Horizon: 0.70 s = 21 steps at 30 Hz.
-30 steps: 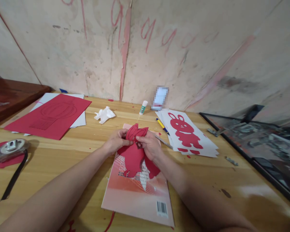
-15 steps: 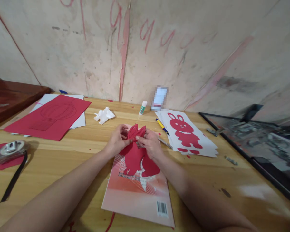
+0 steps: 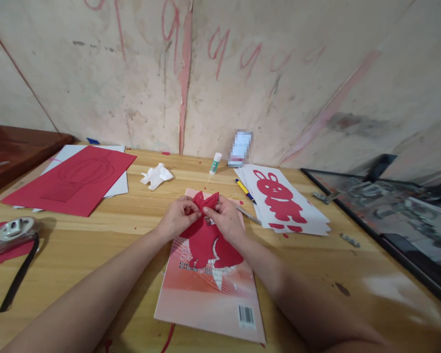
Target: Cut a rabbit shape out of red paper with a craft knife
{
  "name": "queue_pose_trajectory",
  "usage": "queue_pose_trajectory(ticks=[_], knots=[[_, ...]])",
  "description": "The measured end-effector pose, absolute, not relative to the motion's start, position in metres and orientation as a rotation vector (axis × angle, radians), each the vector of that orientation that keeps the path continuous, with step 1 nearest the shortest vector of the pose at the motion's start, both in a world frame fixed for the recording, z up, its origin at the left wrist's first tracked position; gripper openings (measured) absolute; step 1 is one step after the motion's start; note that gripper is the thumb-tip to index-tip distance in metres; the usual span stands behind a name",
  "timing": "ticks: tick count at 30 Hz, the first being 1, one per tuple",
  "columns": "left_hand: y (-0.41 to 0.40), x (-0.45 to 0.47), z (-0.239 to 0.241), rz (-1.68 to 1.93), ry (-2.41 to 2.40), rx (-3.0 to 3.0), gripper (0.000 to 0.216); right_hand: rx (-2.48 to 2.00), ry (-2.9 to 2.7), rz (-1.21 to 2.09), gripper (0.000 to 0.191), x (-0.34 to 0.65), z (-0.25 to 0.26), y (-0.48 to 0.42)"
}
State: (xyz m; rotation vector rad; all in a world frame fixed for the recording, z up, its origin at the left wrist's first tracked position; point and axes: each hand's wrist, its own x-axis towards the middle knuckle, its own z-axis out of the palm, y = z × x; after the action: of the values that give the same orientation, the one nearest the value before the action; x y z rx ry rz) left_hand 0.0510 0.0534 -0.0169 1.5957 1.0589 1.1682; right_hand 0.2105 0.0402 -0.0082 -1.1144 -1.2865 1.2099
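Note:
A red paper cut-out (image 3: pixel 202 245) with pointed ears, shaped like an animal, lies over a pink and orange book (image 3: pixel 202 299). My left hand (image 3: pixel 179 215) pinches the base of its left ear between thumb and fingers. From the other side my right hand (image 3: pixel 225 215) grips the paper near the right ear, its thumb close to my left fingertips. The ears stand up between both hands, and the paper under my fingers is hidden. A thin metal tool (image 3: pixel 249 214) rests just beyond my right hand, partly covered by it.
Behind the book stand a glue stick (image 3: pixel 215 163) and a phone (image 3: pixel 240 147). White sheets with a red paper rabbit (image 3: pixel 281 196) and a yellow pen (image 3: pixel 244 189) lie right. Left are crumpled tissue (image 3: pixel 157 176), red paper (image 3: pixel 73 181) and a tape measure (image 3: pixel 14 230). A black-framed panel (image 3: pixel 353 220) edges the right.
My left fingers have closed in on the ear's base, moving slightly down and closer to my right hand. The two ears now stand more folded together. The view has shifted slightly.

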Motion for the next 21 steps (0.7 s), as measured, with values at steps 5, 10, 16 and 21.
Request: queue_pose_trajectory(ticks=[5, 10, 16, 21], knots=[[0.0544, 0.0480, -0.0146, 1.129, 1.044, 1.440, 0.021, -1.025, -1.346, 1.283, 0.031, 0.2107, -0.0058, 0.0401], [0.0537, 0.0471, -0.0091, 1.063, 1.019, 1.365, 0.025, -1.043, -1.395, 1.213, 0.025, 0.2091, -0.0038, 0.0390], [0.0526, 0.0501, -0.0093, 1.059, 1.026, 1.322, 0.026, -1.008, -1.424, 1.198, 0.026, 0.2083, -0.0052, 0.0383], [0.0500, 0.0505, -0.0085, 1.015, 1.030, 1.280, 0.029, -1.024, -1.419, 1.174, 0.028, 0.2058, -0.0058, 0.0352]])
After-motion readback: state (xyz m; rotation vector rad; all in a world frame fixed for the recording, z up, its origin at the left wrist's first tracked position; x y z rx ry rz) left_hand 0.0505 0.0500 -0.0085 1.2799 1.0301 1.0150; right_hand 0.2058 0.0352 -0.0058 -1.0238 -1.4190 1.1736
